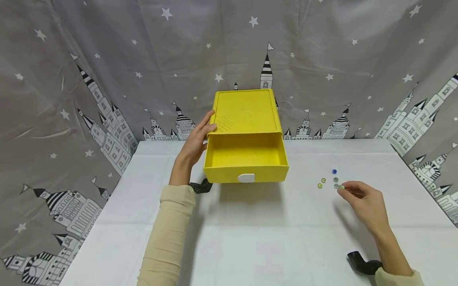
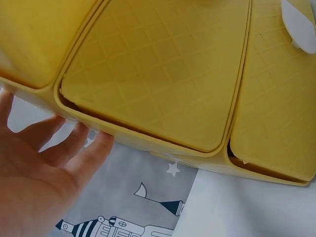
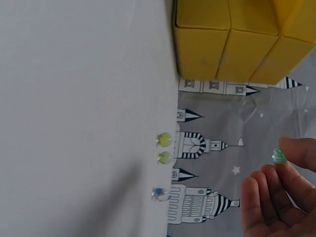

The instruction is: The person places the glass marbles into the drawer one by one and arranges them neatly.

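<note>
A yellow drawer box (image 1: 247, 111) stands at the back of the table, its top drawer (image 1: 247, 174) pulled out and bare inside. That drawer has a white handle (image 1: 246, 178). My left hand (image 1: 194, 147) rests against the box's left side; in the left wrist view its extended fingertips press along the edge. Out to the right, my right hand (image 1: 368, 204) pinches a green glass marble (image 3: 279, 156) between thumb and forefinger. Beside those fingertips lie several more marbles: a blue one (image 1: 334, 171), two greyish clear ones (image 1: 335, 180) and two yellow-green ones (image 1: 320, 185).
A white cloth (image 1: 250, 246) covers the table. Behind it hangs a grey curtain (image 1: 304, 47) printed with stars and castles. Black straps with camera mounts (image 1: 363, 264) sit on both wrists. Lower drawers with a diamond pattern (image 2: 158, 64) show below the top one.
</note>
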Motion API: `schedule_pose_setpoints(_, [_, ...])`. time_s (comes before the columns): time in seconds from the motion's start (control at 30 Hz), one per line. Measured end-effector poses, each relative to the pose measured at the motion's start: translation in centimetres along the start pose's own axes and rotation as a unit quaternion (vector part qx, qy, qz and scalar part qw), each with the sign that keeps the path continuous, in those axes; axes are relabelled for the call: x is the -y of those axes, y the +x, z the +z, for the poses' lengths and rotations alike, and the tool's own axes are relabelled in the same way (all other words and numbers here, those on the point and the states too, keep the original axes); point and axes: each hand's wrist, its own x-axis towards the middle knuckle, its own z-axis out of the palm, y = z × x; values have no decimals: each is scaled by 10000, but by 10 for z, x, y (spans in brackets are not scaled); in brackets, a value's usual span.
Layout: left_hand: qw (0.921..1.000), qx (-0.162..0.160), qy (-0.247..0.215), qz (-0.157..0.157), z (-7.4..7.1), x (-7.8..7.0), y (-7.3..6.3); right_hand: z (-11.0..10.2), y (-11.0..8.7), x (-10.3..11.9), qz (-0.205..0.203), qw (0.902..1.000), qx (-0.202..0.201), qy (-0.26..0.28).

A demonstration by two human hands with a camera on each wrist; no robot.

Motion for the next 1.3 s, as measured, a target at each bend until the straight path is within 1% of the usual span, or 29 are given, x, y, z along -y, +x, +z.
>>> schedule_pose_setpoints(0.23, [9999,-51,-86,7,2,0,0,-3,-3,16,-196,9995,-70,242])
schedule_pose_setpoints(0.37, [10000,-67,3,13,4,0,-2,-5,-5,25,-305,9991,-68,287])
schedule_pose_setpoints(0.5, [10000,-62,60,-11,4,1,-2,-6,-7,36,-437,9982,-2,420])
schedule_pose_setpoints(0.6, [10000,-84,-3,-12,3,1,-3,-6,-6,45,-541,9972,82,518])
schedule_pose_setpoints(0.9, [10000,-83,16,-1,2,0,-2,-7,-7,72,-923,9936,167,634])
schedule_pose_setpoints(1.13, [9999,-91,32,37,2,0,-3,-7,-9,82,-1090,9901,231,857])
schedule_pose_setpoints(1.3, [10000,-68,14,53,3,1,-3,-6,-8,85,-1111,9894,354,861])
